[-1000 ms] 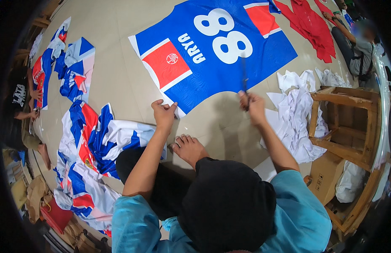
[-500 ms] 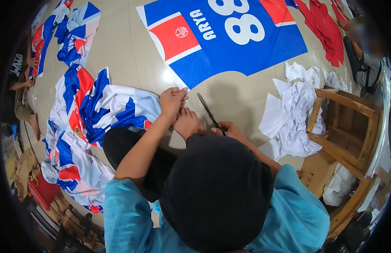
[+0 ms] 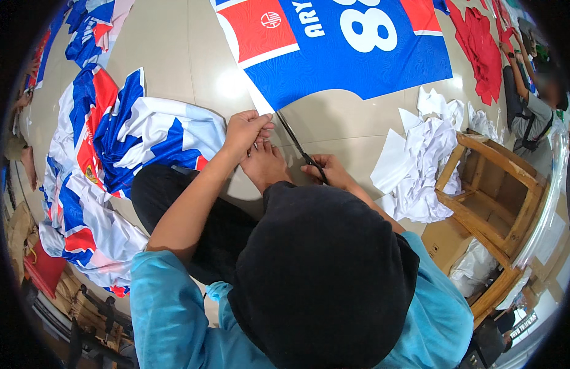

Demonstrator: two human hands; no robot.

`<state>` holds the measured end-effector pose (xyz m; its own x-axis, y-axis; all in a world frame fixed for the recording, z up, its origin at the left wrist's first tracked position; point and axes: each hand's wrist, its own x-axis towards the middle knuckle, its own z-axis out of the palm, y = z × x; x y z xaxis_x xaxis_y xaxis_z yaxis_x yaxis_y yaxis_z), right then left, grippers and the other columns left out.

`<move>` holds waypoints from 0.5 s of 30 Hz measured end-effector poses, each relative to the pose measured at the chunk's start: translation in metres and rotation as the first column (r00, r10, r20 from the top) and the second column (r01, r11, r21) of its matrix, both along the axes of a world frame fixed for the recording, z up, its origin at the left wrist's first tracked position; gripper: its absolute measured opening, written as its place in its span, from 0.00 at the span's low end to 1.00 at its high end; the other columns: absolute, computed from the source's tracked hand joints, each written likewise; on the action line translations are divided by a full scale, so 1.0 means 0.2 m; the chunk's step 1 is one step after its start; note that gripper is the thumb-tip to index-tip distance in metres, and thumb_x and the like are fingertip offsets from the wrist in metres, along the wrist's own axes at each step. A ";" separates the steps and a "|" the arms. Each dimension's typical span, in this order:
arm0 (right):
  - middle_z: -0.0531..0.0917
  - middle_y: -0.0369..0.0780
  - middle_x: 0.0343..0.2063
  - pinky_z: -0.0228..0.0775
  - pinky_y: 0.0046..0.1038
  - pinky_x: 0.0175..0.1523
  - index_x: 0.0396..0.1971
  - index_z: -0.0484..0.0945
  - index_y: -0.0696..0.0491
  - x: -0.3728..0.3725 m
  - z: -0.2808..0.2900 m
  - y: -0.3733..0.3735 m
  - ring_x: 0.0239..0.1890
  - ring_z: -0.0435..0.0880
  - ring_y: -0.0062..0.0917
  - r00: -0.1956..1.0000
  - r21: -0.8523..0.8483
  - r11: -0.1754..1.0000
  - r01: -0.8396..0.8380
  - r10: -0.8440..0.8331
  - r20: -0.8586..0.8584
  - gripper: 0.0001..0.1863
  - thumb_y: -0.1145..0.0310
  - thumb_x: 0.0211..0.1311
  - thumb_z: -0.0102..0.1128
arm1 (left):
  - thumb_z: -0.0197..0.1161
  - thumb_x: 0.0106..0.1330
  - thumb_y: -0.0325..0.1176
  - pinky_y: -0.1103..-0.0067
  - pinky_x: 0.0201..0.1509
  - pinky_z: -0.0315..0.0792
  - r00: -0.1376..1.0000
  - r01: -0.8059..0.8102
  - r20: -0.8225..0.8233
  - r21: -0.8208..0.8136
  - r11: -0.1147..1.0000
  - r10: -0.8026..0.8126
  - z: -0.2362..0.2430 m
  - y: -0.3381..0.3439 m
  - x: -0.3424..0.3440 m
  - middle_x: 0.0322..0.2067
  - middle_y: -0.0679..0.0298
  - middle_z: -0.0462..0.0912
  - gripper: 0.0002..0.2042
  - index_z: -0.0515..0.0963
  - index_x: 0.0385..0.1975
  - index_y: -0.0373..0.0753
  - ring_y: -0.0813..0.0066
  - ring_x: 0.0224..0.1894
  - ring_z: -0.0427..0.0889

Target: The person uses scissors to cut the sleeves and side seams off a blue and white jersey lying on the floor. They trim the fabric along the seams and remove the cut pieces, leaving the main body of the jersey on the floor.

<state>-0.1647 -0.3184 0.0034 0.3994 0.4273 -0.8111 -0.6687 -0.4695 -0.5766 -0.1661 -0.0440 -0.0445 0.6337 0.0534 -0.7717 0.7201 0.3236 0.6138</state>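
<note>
A blue jersey panel [image 3: 334, 71] with red and white patches lies spread on the floor ahead of me. The thumb and fingers of my left hand [image 3: 246, 133] pinch the white margin at its near corner. In my right hand [image 3: 332, 172] is a pair of black-handled scissors [image 3: 292, 133], with fingers around the loops. The blades point away from me, their tips at the panel's near corner, close to my left fingers. My bare foot [image 3: 264, 165] rests on the floor just below my left hand, between the two hands.
Crumpled blue, white and red printed fabric [image 3: 168, 132] lies at left. White fabric scraps [image 3: 423, 163] are heaped at right beside a wooden stool frame [image 3: 512, 163]. Red cloth [image 3: 475, 55] lies at far right, near a seated person [image 3: 531, 104]. Another person's hands show at the left rim.
The scissors have moved left, bringing their tips from beside the panel's corner up to it. My left hand keeps its pinch. The whole view has shifted slightly.
</note>
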 end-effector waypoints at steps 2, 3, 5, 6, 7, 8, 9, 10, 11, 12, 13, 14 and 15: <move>0.75 0.30 0.18 0.61 0.24 0.26 0.24 0.80 0.54 0.01 -0.01 0.01 0.20 0.72 0.16 1.000 -0.012 1.000 -0.008 0.009 0.020 0.17 0.57 0.64 0.71 | 0.67 0.70 0.36 0.83 0.31 0.75 1.000 0.025 -0.005 0.012 1.000 -0.025 0.02 0.01 0.01 0.34 0.62 0.89 0.10 0.84 0.41 0.36 0.80 0.30 0.83; 0.75 0.31 0.18 0.60 0.24 0.26 0.25 0.80 0.55 0.01 -0.03 0.01 0.20 0.71 0.16 0.999 -0.013 1.000 -0.024 0.025 0.042 0.17 0.57 0.64 0.71 | 0.67 0.70 0.36 0.83 0.31 0.75 1.000 0.019 -0.008 -0.006 1.000 -0.019 0.02 0.01 0.01 0.34 0.62 0.89 0.10 0.84 0.40 0.36 0.80 0.30 0.82; 0.76 0.31 0.18 0.59 0.24 0.25 0.27 0.81 0.56 0.02 -0.06 0.02 0.20 0.71 0.16 0.998 -0.012 0.999 -0.040 0.040 0.058 0.17 0.57 0.63 0.71 | 0.67 0.69 0.37 0.84 0.30 0.74 1.000 0.006 -0.013 -0.041 0.999 -0.007 0.03 0.02 0.01 0.34 0.62 0.89 0.09 0.84 0.39 0.36 0.81 0.29 0.81; 0.76 0.32 0.18 0.59 0.24 0.25 0.27 0.81 0.56 0.03 -0.06 0.03 0.20 0.71 0.16 0.998 -0.008 0.999 -0.041 0.041 0.051 0.17 0.56 0.63 0.71 | 0.67 0.69 0.36 0.83 0.30 0.74 1.000 -0.001 -0.022 -0.048 0.999 0.000 0.03 0.02 0.01 0.34 0.62 0.89 0.09 0.84 0.38 0.37 0.81 0.28 0.81; 0.76 0.32 0.18 0.59 0.24 0.25 0.28 0.82 0.56 0.04 -0.06 0.04 0.19 0.71 0.16 0.998 -0.005 0.999 -0.042 0.042 0.045 0.17 0.56 0.63 0.71 | 0.67 0.69 0.36 0.83 0.29 0.73 1.000 -0.008 -0.031 -0.055 0.998 0.006 0.04 0.02 0.02 0.34 0.63 0.89 0.09 0.84 0.38 0.37 0.81 0.28 0.81; 0.76 0.32 0.18 0.59 0.24 0.25 0.28 0.82 0.56 0.04 -0.06 0.05 0.19 0.71 0.16 0.997 -0.020 0.998 -0.053 0.054 0.047 0.17 0.56 0.63 0.71 | 0.67 0.69 0.36 0.83 0.29 0.73 0.999 -0.015 -0.039 -0.062 0.998 0.012 0.04 0.02 0.02 0.34 0.63 0.89 0.09 0.84 0.37 0.37 0.82 0.28 0.80; 0.76 0.32 0.18 0.59 0.24 0.25 0.28 0.81 0.56 0.05 -0.07 0.05 0.19 0.71 0.16 0.997 -0.034 0.997 -0.064 0.066 0.050 0.17 0.56 0.63 0.71 | 0.67 0.69 0.36 0.83 0.29 0.73 0.999 -0.015 -0.039 -0.068 0.998 0.012 0.04 0.02 0.02 0.34 0.63 0.89 0.08 0.83 0.36 0.37 0.82 0.28 0.80; 0.76 0.32 0.18 0.60 0.24 0.25 0.28 0.81 0.56 0.05 -0.07 0.05 0.19 0.71 0.16 0.996 -0.049 0.996 -0.075 0.078 0.054 0.17 0.56 0.63 0.71 | 0.67 0.69 0.36 0.83 0.29 0.73 0.999 -0.015 -0.040 -0.073 0.997 0.012 0.03 0.02 0.02 0.33 0.63 0.89 0.08 0.83 0.36 0.38 0.82 0.28 0.80; 0.76 0.33 0.18 0.60 0.24 0.25 0.28 0.81 0.56 0.06 -0.08 0.06 0.19 0.72 0.16 0.997 -0.050 0.997 -0.065 0.067 0.049 0.17 0.56 0.63 0.71 | 0.67 0.69 0.36 0.83 0.29 0.73 0.999 -0.015 -0.039 -0.078 0.997 0.012 0.03 0.02 0.02 0.33 0.63 0.89 0.08 0.83 0.35 0.38 0.82 0.28 0.80; 0.76 0.33 0.18 0.61 0.24 0.25 0.28 0.81 0.56 0.06 -0.07 0.07 0.19 0.72 0.17 0.997 -0.048 0.997 -0.054 0.056 0.044 0.17 0.56 0.63 0.71 | 0.67 0.70 0.37 0.83 0.30 0.72 0.999 -0.001 -0.042 -0.079 0.997 -0.002 0.03 0.02 0.02 0.35 0.63 0.88 0.09 0.83 0.38 0.38 0.82 0.29 0.80; 0.77 0.33 0.18 0.61 0.24 0.25 0.28 0.81 0.56 0.07 -0.07 0.08 0.19 0.73 0.17 0.998 -0.047 0.998 -0.043 0.045 0.039 0.17 0.56 0.63 0.71 | 0.66 0.70 0.37 0.84 0.30 0.72 0.999 0.012 -0.044 -0.080 0.997 -0.016 0.02 0.03 0.01 0.36 0.63 0.88 0.09 0.83 0.41 0.38 0.82 0.30 0.80; 0.77 0.33 0.18 0.62 0.24 0.25 0.27 0.81 0.56 0.07 -0.07 0.09 0.19 0.73 0.17 0.998 -0.044 0.998 -0.046 0.048 0.041 0.17 0.56 0.63 0.71 | 0.66 0.71 0.38 0.84 0.31 0.71 0.998 0.026 -0.047 -0.081 0.996 -0.030 0.02 0.03 0.01 0.37 0.64 0.88 0.11 0.83 0.44 0.38 0.82 0.31 0.79; 0.77 0.33 0.17 0.62 0.24 0.25 0.27 0.81 0.56 0.08 -0.07 0.10 0.18 0.73 0.17 0.998 -0.040 0.998 -0.049 0.051 0.043 0.17 0.56 0.62 0.72 | 0.66 0.71 0.38 0.84 0.31 0.71 0.998 0.028 -0.048 -0.079 0.997 -0.032 0.01 0.03 0.01 0.37 0.64 0.88 0.11 0.83 0.44 0.38 0.82 0.31 0.79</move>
<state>-0.1496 -0.2993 -0.0108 0.4137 0.4161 -0.8098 -0.6187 -0.5240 -0.5854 -0.1636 -0.0384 -0.0415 0.5956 -0.0266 -0.8028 0.7587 0.3470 0.5514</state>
